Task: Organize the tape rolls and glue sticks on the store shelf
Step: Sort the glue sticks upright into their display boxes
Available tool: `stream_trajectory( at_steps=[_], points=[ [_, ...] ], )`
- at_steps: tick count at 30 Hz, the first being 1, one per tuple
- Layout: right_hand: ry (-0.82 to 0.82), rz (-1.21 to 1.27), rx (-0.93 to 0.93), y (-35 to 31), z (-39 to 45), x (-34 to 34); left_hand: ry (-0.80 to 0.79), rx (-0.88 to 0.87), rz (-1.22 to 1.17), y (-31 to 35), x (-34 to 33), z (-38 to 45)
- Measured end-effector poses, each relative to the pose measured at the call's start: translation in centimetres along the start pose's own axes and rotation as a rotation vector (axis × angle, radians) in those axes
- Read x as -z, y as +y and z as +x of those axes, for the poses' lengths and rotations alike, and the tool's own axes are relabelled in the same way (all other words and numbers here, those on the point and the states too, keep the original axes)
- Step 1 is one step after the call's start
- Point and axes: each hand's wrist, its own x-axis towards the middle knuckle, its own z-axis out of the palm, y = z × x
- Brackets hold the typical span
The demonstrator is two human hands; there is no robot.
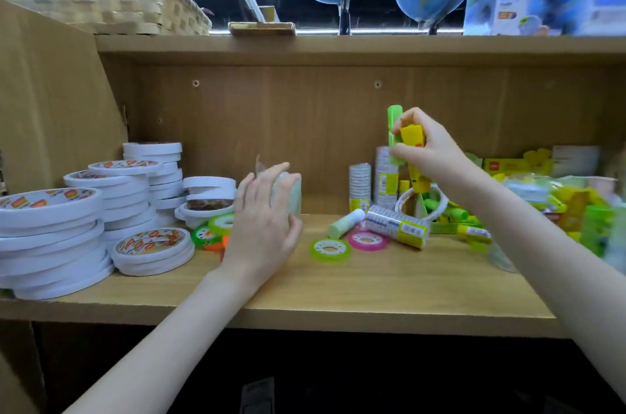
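pale roll (292,191) blurred behind left hand (262,220), yellow-green packs (576,207) smeared at right edge

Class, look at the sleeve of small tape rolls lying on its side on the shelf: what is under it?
A pink tape ring pokes out from under the sleeve of small tape rolls. Anything further beneath is hidden.

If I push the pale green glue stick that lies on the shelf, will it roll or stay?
The glue stick lies on its side and looks round, so it would probably roll. The shelf is smooth wood, with little to stop it. It seems small and plastic, likely light and stiff.
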Motion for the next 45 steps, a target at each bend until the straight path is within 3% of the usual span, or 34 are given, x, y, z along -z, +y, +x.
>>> stream_trajectory(
  at_steps=[12, 20, 25, 28, 32, 35, 40, 43, 45],
  points=[
    [0.068, -0.235, -0.106, -1.1, -7.0, 13.8, -0.215, -0.133, -0.368, 13.9, -7.2, 3.6],
    [0.195, -0.176, -0.242, 2.7, -7.3, 17.9, -0.549, 0.103, -0.879, 21.4, -9.8, 6.1],
    [0.159, -0.093, -0.275, 5.3, -7.0, 16.8, -0.587, 0.137, -0.996, 22.1, -11.3, 6.4],
    [0.114, -0.037, -0.319, 6.8, -7.3, 15.5, -0.523, 0.126, -0.944, 20.6, -11.4, 6.1],
    [0.126, 0.298, -0.466, 8.3, -7.0, 13.8, -0.386, 0.128, -0.838, 18.0, -10.7, 5.3],
    [0.010, 0.361, -0.497, 8.9, -7.1, 12.1, -0.354, 0.143, -0.685, 16.9, -10.3, 5.0],
    [-0.057, 0.139, -0.388, 9.7, -7.3, 9.4, -0.345, 0.160, -0.396, 16.5, -10.5, 5.0],
    [-0.082, -0.112, -0.281, 10.6, -7.5, 8.2, -0.333, 0.186, -0.331, 16.4, -10.6, 5.0],
    [-0.028, -0.132, -0.258, 11.0, -7.6, 8.0, -0.354, 0.205, -0.303, 16.3, -10.4, 5.0]
  ],
)
